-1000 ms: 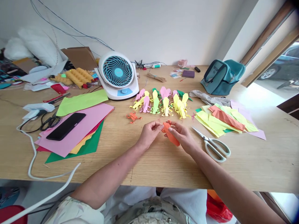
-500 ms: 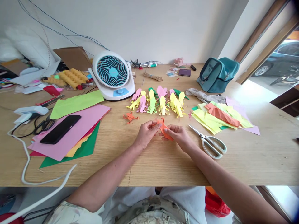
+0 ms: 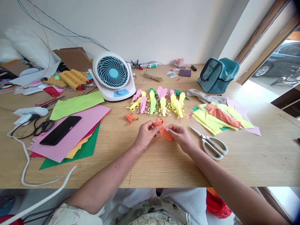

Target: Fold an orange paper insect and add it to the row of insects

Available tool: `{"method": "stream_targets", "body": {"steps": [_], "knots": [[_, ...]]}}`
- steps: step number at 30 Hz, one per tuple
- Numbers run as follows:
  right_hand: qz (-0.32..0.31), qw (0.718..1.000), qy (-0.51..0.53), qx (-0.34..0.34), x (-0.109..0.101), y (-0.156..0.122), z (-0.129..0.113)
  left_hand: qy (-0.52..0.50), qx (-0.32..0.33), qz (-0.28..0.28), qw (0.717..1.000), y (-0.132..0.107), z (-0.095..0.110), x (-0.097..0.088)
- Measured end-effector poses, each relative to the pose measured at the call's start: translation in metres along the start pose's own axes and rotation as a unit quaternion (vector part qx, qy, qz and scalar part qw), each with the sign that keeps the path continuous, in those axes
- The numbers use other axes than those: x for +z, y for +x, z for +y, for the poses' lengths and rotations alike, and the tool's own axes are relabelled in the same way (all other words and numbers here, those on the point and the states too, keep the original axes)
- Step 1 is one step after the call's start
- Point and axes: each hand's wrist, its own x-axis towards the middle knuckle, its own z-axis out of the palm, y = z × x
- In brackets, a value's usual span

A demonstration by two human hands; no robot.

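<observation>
A folded orange paper figure [image 3: 164, 132] is pinched between both hands just above the wooden table [image 3: 164, 168]. My left hand [image 3: 145, 135] grips its left end with closed fingers. My right hand [image 3: 180, 137] holds its right side, fingers closed on it. Behind them lies a row of several finished paper figures [image 3: 159, 103] in yellow, pink and green. A small orange paper figure [image 3: 130, 118] lies apart to the left.
Scissors [image 3: 211, 143] lie just right of my right hand. Cut paper sheets [image 3: 220, 118] are stacked at right, large coloured sheets [image 3: 77, 128] with a black phone [image 3: 60, 130] at left. A white fan [image 3: 112, 75], a teal bag [image 3: 217, 78] and white cables [image 3: 28, 168] stand around.
The camera view shifted a little after the first frame. My fingers have worked the orange paper slightly; both hands stay in about the same place.
</observation>
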Motion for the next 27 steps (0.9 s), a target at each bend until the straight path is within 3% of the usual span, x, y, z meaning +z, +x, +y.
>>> {"method": "stream_targets", "body": {"steps": [12,21,27], "knots": [[0.013,1.000,0.014,-0.013,0.0026,-0.0001,-0.0029,-0.007,0.026,-0.034,0.999,0.0015,-0.0053,0.0031],[-0.014,1.000,0.020,-0.018,0.0015,0.0012,-0.0004,-0.017,0.028,-0.053,0.998,0.0001,-0.0017,0.0034],[0.037,0.998,-0.001,-0.052,0.0018,0.0054,0.0030,-0.031,-0.002,-0.038,0.999,0.0000,-0.0038,0.0050]]}}
